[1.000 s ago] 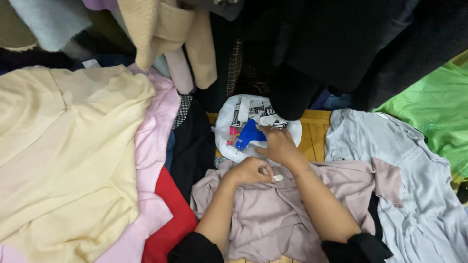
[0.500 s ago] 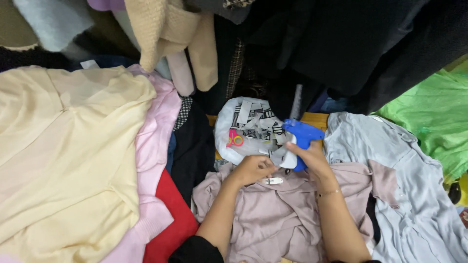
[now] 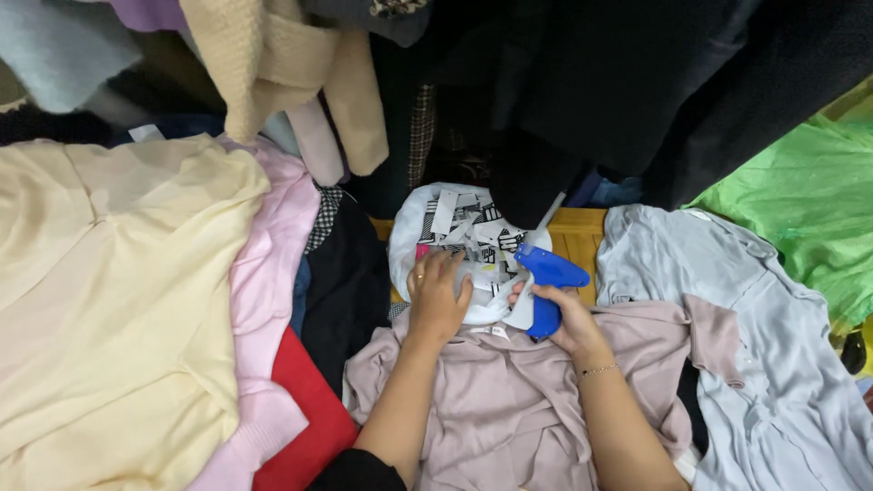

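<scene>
A blue tagging gun (image 3: 548, 282) is gripped in my right hand (image 3: 562, 320), just above the collar of a mauve top (image 3: 509, 409) spread out in front of me. My left hand (image 3: 436, 295) rests palm down with its fingers reaching into a white plastic bag (image 3: 414, 232) full of black-and-white paper tags (image 3: 473, 232). The bag lies just beyond the mauve top's collar. Whether the left fingers hold a tag is hidden.
Cream (image 3: 109, 300), pink (image 3: 268, 273) and red (image 3: 305, 409) garments are piled at left. A pale grey top (image 3: 755, 355) and a green cloth (image 3: 800, 209) lie at right. Dark coats (image 3: 637, 82) and a beige knit (image 3: 282, 64) hang overhead. A yellow wooden surface (image 3: 577, 236) shows behind the bag.
My left hand has left the mauve top's collar and moved up into the tag bag. The right hand with the blue gun swung right, then settled beside the bag.
</scene>
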